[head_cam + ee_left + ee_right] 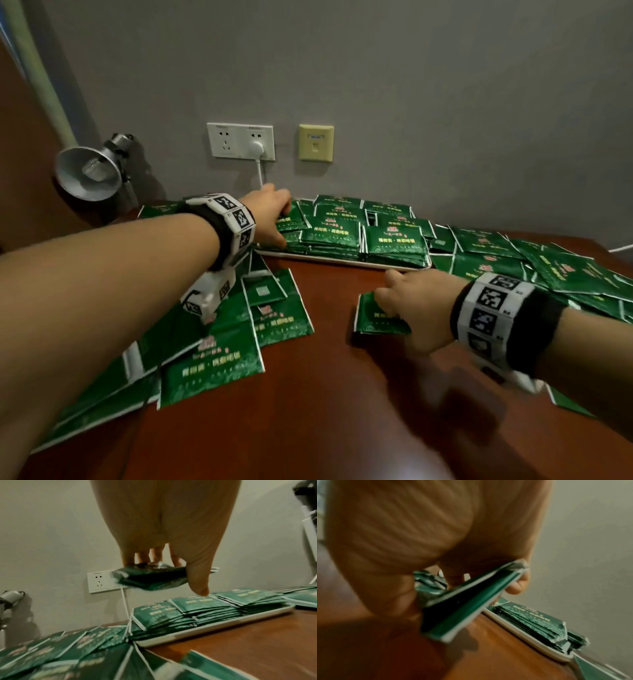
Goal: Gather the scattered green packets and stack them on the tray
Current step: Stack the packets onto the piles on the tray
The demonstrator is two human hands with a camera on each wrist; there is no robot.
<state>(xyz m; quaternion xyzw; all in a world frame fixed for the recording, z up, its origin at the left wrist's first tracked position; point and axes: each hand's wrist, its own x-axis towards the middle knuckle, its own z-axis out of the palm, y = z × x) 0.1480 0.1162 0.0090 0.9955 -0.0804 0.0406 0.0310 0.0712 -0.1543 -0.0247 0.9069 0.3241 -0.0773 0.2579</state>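
A white tray (342,261) at the back of the wooden desk carries stacks of green packets (394,245). My left hand (270,214) hovers over the tray's left end and grips a small bundle of green packets (150,578) between fingers and thumb, above the stacks (188,609). In front of the tray my right hand (411,305) grips another bundle of green packets (376,315), tilted on edge in the right wrist view (467,601). Loose packets lie scattered at the left (212,359) and at the right (548,267).
A metal desk lamp (89,171) stands at the back left. On the grey wall are a socket plate (239,140) with a white plug and cord, and a yellowish data socket (315,142). Bare brown desk (325,411) lies between the two packet heaps.
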